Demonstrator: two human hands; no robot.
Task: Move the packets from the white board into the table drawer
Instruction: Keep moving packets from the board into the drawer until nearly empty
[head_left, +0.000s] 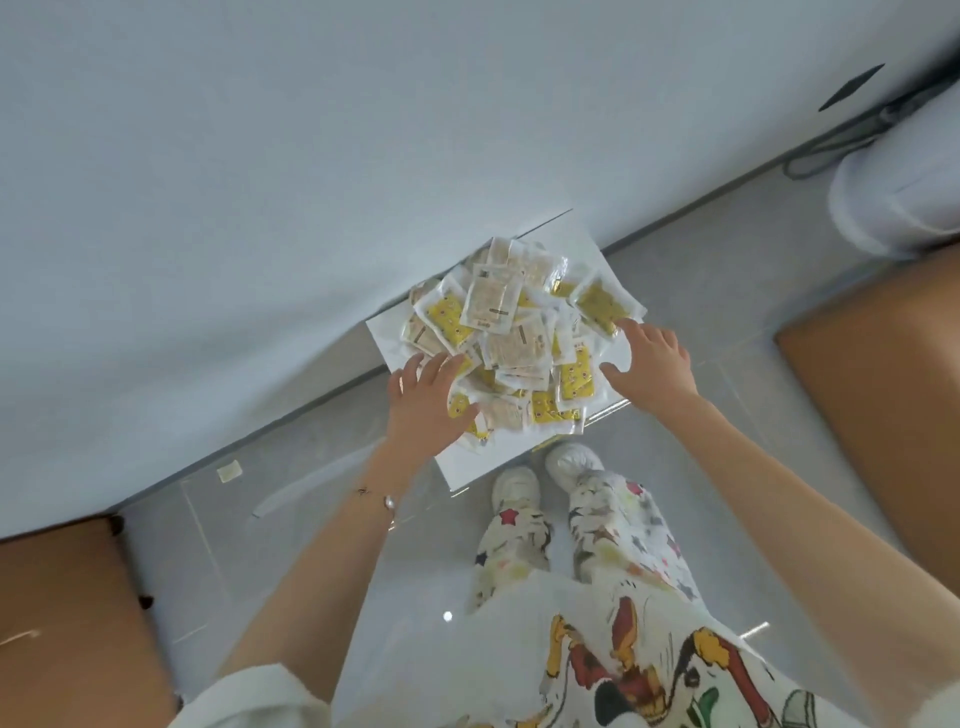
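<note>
Packets (511, 332) heaped on white board (589, 254); print illegible. Left hand (428, 402) spread open, resting on heap; right hand (652, 361) open, fingertips touching edge packet, gripping nothing.

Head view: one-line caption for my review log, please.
Both open hands, left hand and right hand, reach around a heap of packets on a white board.

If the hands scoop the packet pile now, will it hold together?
Probably not. The packets lie loose and overlapping, so some may slide off. Their glossy clear wrappers look slippery. They seem flat and light, likely floppy.
</note>
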